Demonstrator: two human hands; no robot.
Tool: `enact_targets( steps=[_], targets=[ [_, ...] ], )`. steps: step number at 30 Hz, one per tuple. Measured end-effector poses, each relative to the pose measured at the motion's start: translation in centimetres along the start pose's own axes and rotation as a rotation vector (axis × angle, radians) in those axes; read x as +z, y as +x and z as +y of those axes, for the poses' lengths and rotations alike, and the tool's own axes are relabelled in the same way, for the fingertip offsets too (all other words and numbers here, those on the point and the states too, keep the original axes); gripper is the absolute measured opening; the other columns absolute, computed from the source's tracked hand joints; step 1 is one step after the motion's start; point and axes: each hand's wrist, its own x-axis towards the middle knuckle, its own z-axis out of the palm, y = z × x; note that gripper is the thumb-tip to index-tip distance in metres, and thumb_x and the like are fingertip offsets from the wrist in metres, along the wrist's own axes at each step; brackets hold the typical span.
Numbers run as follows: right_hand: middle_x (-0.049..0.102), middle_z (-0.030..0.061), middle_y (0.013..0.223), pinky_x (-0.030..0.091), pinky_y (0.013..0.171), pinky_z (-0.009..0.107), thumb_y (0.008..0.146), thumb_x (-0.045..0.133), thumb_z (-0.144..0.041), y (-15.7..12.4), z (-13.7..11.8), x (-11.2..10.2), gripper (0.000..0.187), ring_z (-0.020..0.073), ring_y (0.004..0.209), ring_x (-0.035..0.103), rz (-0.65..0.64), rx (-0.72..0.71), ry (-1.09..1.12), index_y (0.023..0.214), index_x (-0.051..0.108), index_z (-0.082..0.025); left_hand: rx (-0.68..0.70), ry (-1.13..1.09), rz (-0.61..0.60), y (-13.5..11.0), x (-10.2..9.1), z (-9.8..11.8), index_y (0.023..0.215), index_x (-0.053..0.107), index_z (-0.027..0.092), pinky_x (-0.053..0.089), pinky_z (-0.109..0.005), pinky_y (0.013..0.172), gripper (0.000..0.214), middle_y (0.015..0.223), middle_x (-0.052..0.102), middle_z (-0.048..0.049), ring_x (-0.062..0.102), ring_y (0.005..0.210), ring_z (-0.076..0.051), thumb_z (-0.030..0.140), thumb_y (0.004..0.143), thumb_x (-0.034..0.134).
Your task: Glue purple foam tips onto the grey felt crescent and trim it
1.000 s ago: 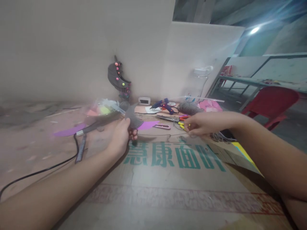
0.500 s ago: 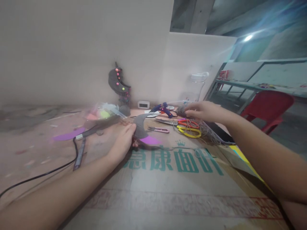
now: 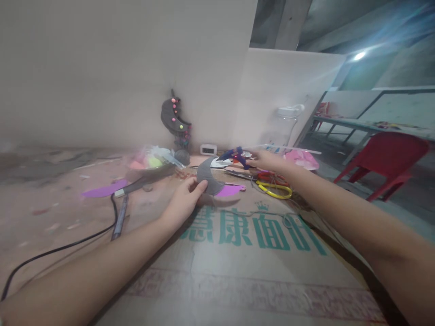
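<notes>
My left hand [image 3: 186, 194] pinches the lower edge of a grey crescent-shaped cutout [image 3: 205, 173] between thumb and fingers, just above the cardboard. A piece of purple sheet [image 3: 229, 190] lies right behind its lower tip. At the back, my right hand [image 3: 267, 160] has its fingers at the handle of a dark blue hot glue gun [image 3: 238, 156], whose small red light shows. The fingers are slightly blurred and seem closed on the handle. Below that hand lie scissors with yellow handles [image 3: 276, 190] and ones with red handles [image 3: 267, 176], partly covered by the wrist.
Printed cardboard [image 3: 231, 262] covers the near table. A decorated dark crescent [image 3: 173, 117] hangs on the wall. A bowl of coloured pompoms [image 3: 149, 163], a small clock [image 3: 208, 149], a water bottle [image 3: 287, 124] and a pink bag [image 3: 302, 159] stand behind. A black cable [image 3: 64, 246] runs left.
My right hand has moved left from the grey yarn to the glue gun's handle. My left hand has lifted the grey crescent slightly and shifted it to the right. The view has turned a little left.
</notes>
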Motion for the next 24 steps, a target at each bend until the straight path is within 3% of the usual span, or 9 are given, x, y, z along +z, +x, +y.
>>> enact_targets(
  steps=[7, 10, 18, 24],
  targets=[
    [0.071, 0.0141, 0.111, 0.047, 0.081, 0.031, 0.079, 0.067, -0.051, 2.7, -0.5, 3.5, 0.050, 0.0285, 0.098, 0.065, 0.045, 0.052, 0.015, 0.113, 0.066, -0.014, -0.008, 0.024, -0.012, 0.0, 0.0, -0.3, 0.069, 0.051, 0.017, 0.031, -0.021, 0.048, 0.031, 0.055, 0.047, 0.0051, 0.044, 0.050, -0.010, 0.044, 0.083, 0.058],
    [0.072, 0.0156, 0.106, 0.047, 0.081, 0.031, 0.082, 0.066, -0.045, 2.9, -0.7, 4.2, 0.047, 0.0276, 0.095, 0.066, 0.104, 0.081, 0.029, 0.114, 0.063, -0.012, -0.011, 0.039, 0.002, 0.0, 0.0, -0.3, 0.069, 0.050, 0.018, 0.031, -0.021, 0.048, 0.031, 0.054, 0.047, 0.0051, 0.044, 0.050, -0.010, 0.044, 0.083, 0.058],
    [0.074, 0.0108, 0.086, 0.050, 0.069, 0.025, 0.092, 0.054, -0.037, 1.3, -2.6, 2.7, 0.037, 0.0166, 0.071, 0.068, 0.169, 0.143, 0.170, 0.118, 0.054, -0.011, -0.029, -0.099, -0.027, 0.1, 0.3, -0.4, 0.077, 0.050, 0.018, 0.033, -0.021, 0.048, 0.030, 0.058, 0.050, 0.0050, 0.044, 0.050, -0.009, 0.046, 0.082, 0.058],
    [0.065, 0.0064, 0.058, 0.049, 0.066, 0.028, 0.091, 0.049, -0.050, -3.4, -4.6, 1.0, 0.041, 0.0186, 0.064, 0.064, 0.192, 0.094, 0.220, 0.079, 0.065, -0.014, -0.063, -0.108, -0.008, 0.2, 0.4, -0.8, 0.079, 0.050, 0.018, 0.036, -0.021, 0.049, 0.027, 0.059, 0.051, 0.0046, 0.047, 0.050, -0.009, 0.043, 0.083, 0.058]
  ],
)
